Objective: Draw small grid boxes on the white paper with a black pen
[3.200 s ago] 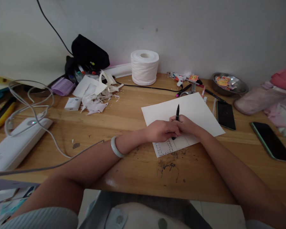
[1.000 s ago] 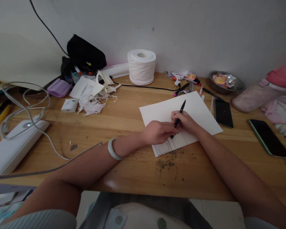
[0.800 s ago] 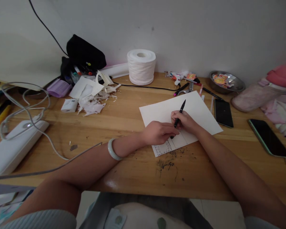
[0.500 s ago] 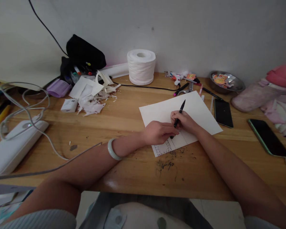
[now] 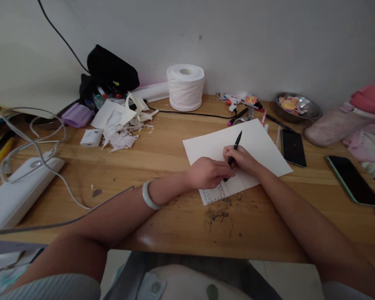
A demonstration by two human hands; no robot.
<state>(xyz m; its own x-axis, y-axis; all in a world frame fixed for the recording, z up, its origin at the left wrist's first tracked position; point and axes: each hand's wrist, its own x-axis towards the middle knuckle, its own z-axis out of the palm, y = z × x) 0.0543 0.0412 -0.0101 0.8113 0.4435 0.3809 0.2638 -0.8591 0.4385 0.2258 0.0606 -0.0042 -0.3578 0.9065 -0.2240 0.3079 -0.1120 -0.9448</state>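
Note:
A black pen (image 5: 238, 141) stands tilted over a white sheet of paper (image 5: 256, 141), its tapered end pointing up. My right hand (image 5: 239, 159) is closed around its shaft. My left hand (image 5: 210, 173), with a pale bangle on the wrist, meets the right one, its bent fingers closed over the lower part of the pen. A dark end shows just below those fingers. Ruled lines and a looped border are drawn along the paper's near edge, partly hidden by my left hand.
Paper scraps (image 5: 120, 129) and a black pencil case (image 5: 112, 68) lie at the back left, near a tissue roll (image 5: 185, 89). A white power strip (image 5: 25, 187) with cables sits left. Phones (image 5: 351, 179), a metal bowl (image 5: 312, 110) and a pink bottle (image 5: 334, 123) are right.
Both hands stay together over the paper with almost no movement. The pen's upper end has shifted very slightly to the left.

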